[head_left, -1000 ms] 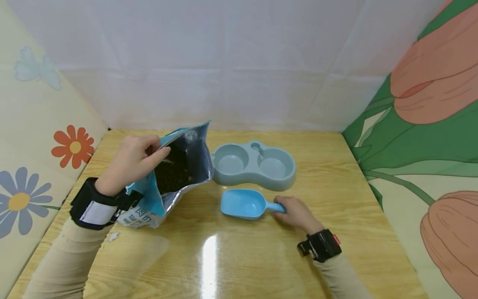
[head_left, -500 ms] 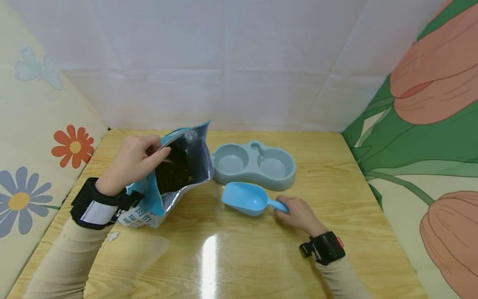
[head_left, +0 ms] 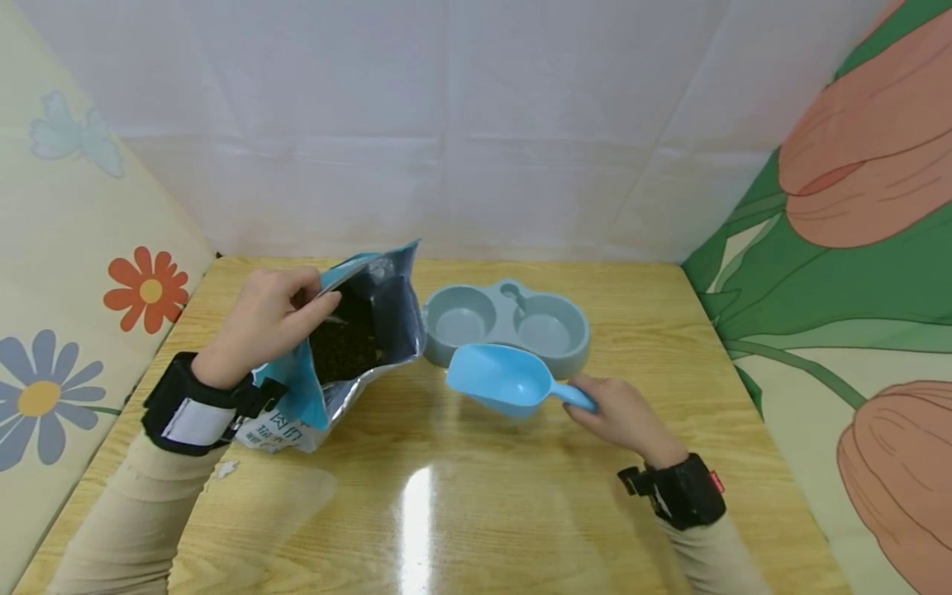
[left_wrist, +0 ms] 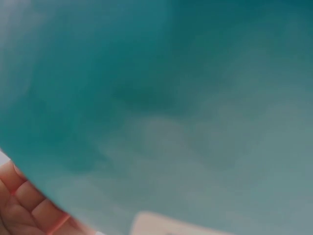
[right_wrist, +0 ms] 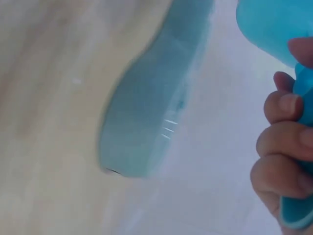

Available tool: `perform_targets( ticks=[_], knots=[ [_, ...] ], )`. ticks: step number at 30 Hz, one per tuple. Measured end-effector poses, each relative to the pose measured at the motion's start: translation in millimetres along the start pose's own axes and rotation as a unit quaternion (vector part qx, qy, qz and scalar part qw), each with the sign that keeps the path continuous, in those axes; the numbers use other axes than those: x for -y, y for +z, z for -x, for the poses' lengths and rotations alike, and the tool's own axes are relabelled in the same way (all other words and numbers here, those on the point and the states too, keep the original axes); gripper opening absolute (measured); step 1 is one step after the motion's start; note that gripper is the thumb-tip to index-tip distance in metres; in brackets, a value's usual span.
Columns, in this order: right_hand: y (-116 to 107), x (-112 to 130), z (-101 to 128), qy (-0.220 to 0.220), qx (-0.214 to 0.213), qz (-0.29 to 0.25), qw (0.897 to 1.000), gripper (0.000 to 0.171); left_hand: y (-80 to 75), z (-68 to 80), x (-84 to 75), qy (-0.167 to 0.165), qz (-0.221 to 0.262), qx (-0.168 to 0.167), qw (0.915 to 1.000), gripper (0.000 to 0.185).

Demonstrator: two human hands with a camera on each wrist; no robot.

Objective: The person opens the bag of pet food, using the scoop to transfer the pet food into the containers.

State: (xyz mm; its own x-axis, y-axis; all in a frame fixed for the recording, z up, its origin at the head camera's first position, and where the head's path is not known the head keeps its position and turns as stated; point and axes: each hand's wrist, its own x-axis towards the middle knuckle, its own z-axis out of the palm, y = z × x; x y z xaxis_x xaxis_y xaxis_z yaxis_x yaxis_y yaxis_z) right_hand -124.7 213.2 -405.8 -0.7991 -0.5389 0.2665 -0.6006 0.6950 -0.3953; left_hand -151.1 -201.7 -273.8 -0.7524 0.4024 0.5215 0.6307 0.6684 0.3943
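Over the near tabletop (head_left: 565, 521), the right hand (head_left: 623, 420) is lifting the blue scoop (head_left: 502, 378), fingers gripping its handle (head_left: 574, 397).
Scoop is riding higher than a second ago, now free of the tabletop but carrying nothing visible; to the left, the left hand (head_left: 269, 318) is pinching the open bag (head_left: 402, 318) by its edge, dark contents (head_left: 344, 345) showing inside; farther back, the grey-blue double bowl (head_left: 503, 329) is sitting unfilled.

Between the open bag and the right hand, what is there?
The blue scoop, gripped by the right hand; the head view shows it, with table visible between its tip and the bag.
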Motion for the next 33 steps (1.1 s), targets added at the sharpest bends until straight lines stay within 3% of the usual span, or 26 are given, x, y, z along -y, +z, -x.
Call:
perform_targets(
  ticks=[10,17,25,33],
  knots=[
    [-37.3,16.8,-8.6,-0.055,-0.034,0.041,0.997,0.015,0.0,0.8,0.5,0.003,-0.001,-0.002,1.0,0.035],
    [-55.0,28.1,-18.3,-0.069,-0.016,0.043,0.997,0.018,0.4,2.0,1.1,-0.001,0.001,-0.001,1.0,0.035],
    [-71.5,41.7,-34.5,-0.116,-0.015,0.043,0.992,0.01,1.2,1.8,1.6,-0.002,0.0,-0.002,1.0,0.033],
    [-80.0,56.3,-54.7,-0.124,0.007,0.048,0.991,0.01,2.2,1.5,1.6,0.003,0.004,-0.003,1.0,0.032]
  ],
)
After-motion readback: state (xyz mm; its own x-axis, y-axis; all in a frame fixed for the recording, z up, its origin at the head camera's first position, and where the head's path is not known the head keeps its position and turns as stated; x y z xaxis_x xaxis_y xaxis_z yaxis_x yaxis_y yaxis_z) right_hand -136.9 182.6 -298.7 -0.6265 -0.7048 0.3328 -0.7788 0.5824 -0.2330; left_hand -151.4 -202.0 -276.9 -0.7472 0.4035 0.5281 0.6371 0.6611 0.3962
